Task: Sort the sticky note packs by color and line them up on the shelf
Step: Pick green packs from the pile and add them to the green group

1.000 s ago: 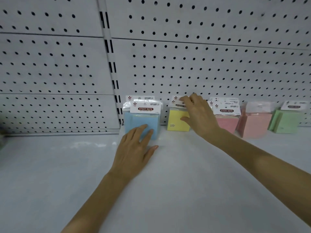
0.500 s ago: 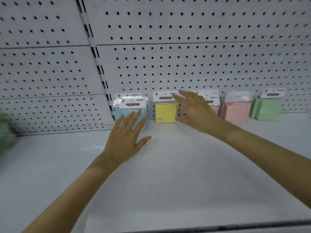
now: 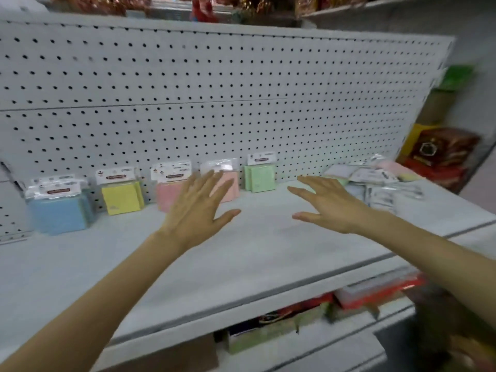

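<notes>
sticky note packs stand in a row at the far edge of the shelf point(image 3: 241, 253), backs against the pegboard point(image 3: 214, 103). the shelf is the largest surface, pale grey, bare in its near half. the pegboard rises behind it, white with dark holes.

row, left to right: blue packs point(image 3: 60, 210), several deep, one behind another; yellow packs point(image 3: 122, 196), at least two; pink packs point(image 3: 169, 193), partly hidden by the left hand; a second pink pack point(image 3: 228, 183), turned at a slight angle; green packs point(image 3: 260, 177), two overlapping. each wears a clear sleeve with a white header card; print too blurred to read.

far right of the shelf: a loose heap of unsorted packs point(image 3: 375, 181), lying flat, mixed pale colours, count not determinable.

left hand point(image 3: 198, 210) hovers over the shelf in front of the pink packs, fingers spread, holding nothing. right hand point(image 3: 327, 205) hovers between the green packs and the heap, fingers spread and extended, holding nothing.

lower shelf stock point(image 3: 362, 296) below is blurred.
</notes>
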Tool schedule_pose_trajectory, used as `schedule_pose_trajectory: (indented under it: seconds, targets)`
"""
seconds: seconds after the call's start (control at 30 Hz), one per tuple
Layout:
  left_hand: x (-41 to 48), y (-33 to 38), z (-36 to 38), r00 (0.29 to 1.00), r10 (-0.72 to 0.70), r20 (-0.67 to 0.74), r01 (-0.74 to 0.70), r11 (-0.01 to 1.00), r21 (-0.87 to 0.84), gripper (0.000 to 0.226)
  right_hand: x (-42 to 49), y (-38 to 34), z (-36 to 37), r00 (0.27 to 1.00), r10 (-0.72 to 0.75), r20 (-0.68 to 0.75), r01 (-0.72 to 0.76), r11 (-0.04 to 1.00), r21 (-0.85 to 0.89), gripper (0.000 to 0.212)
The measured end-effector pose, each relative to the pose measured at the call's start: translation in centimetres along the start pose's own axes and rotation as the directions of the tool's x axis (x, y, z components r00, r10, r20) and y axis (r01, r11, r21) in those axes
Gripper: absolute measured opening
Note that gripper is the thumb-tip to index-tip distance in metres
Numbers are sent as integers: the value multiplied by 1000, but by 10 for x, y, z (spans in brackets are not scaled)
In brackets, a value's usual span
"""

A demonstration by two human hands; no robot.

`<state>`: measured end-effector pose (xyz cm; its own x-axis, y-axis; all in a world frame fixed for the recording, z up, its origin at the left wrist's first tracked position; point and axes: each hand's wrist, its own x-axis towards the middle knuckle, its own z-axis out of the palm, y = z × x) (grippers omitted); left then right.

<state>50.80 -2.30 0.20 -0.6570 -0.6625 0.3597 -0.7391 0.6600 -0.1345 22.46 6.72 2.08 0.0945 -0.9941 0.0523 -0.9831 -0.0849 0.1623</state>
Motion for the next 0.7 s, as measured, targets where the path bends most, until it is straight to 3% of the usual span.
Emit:
schedule_pose_trajectory:
  seconds: [0.1,0.23,0.4,0.6,0.7]
  targets:
    - [21,73,4,999,44,-4,-44,998,-43,75,-58,66,10,997,73,41,-74,997,18,78]
    - [35,157,16,1000,17,-1,-16,986,-164,78,-124,138,39,968,195,159,-212,973,95,68]
    - [54,218,22,998,54,18,-49,978,-202,83,-167,196,62,932,260,253,-303,941,152,65]
    - [82,256,32,992,-12,129,67,899,-432,90,-166,232,80,930,283,233,-346,889,302,65]
    - [101,275,49,975,-55,216,167,823,-542,72,-157,244,95,931,267,251,-349,854,385,65]
